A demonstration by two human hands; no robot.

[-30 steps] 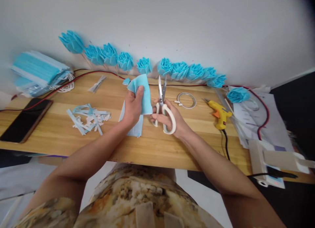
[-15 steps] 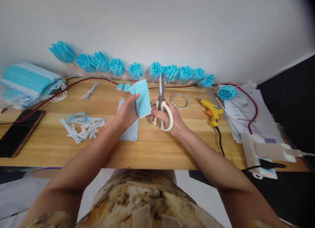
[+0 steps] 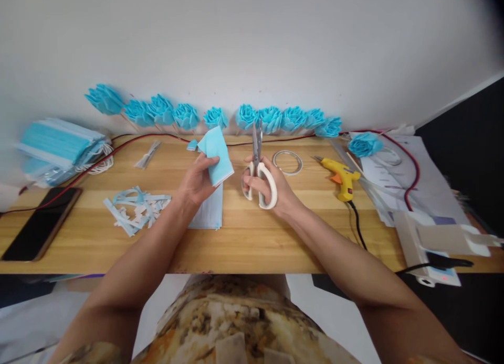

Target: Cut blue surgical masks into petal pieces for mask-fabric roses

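My left hand (image 3: pixel 197 181) pinches a folded light-blue piece of mask fabric (image 3: pixel 216 154), held upright above the wooden table (image 3: pixel 244 238). My right hand (image 3: pixel 268 188) grips white-handled scissors (image 3: pixel 258 167), blades closed and pointing up toward the wall, just right of the fabric. Under my left hand a pale blue sheet (image 3: pixel 208 212) lies flat on the table. A small blue scrap (image 3: pixel 192 145) lies beyond the fabric.
Blue fabric flowers (image 3: pixel 220 115) line the wall. A mask stack (image 3: pixel 59 146) and phone (image 3: pixel 41 222) sit left, cut strips (image 3: pixel 134 206) nearby. A tape ring (image 3: pixel 288 162), yellow glue gun (image 3: pixel 342 176), papers (image 3: pixel 397 180) and a white device (image 3: pixel 437 248) lie right.
My left hand has turned the blue fabric piece and shifted its grip to the fingertips, drawing it a little away from the scissors. The scissors stay upright and closed.
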